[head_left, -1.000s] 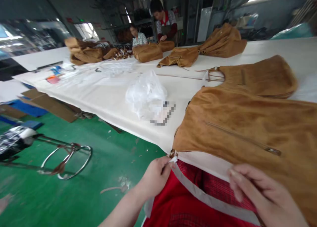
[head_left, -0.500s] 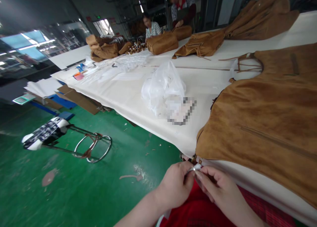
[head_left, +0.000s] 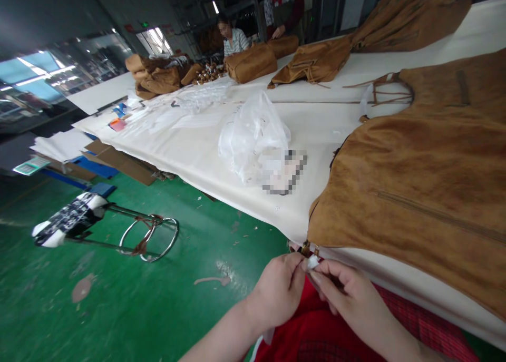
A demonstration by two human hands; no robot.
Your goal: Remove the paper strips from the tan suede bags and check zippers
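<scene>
Pinching narrowly with left hand (head_left: 279, 289) and right hand (head_left: 351, 292), fingertips together, on a small crumpled scrap of thin white wrapping (head_left: 313, 262). Placed just below a brass-coloured metal fitting (head_left: 305, 247) at the near corner of a large tan-brown suede-like bag (head_left: 419, 167); impossible to tell whether any metal is caught under the fingers as well.

Could drop the scrap, or tear it unevenly, with so little of it showing between the fingertips. Could also scratch the fitting with a nail, or drag the bag over the edge by its corner, if pulling too hard.

To judge by its surface: soft, matte, faintly mottled, spread flat beyond and to the right of the hands, with a long straight zip-like line across its face.

Held directly above deep-red cloth (head_left: 324, 322). Backed, ahead of the hands, by a long white-covered table (head_left: 185, 143) bearing a translucent white plastic bag (head_left: 253, 135). Flanked, well to the left, by a metal-legged stool with a black-and-white cover (head_left: 73, 218). Faced, far beyond, by a co-worker in a striped top (head_left: 237, 39) and another with dark-red sleeves (head_left: 294, 11).
</scene>
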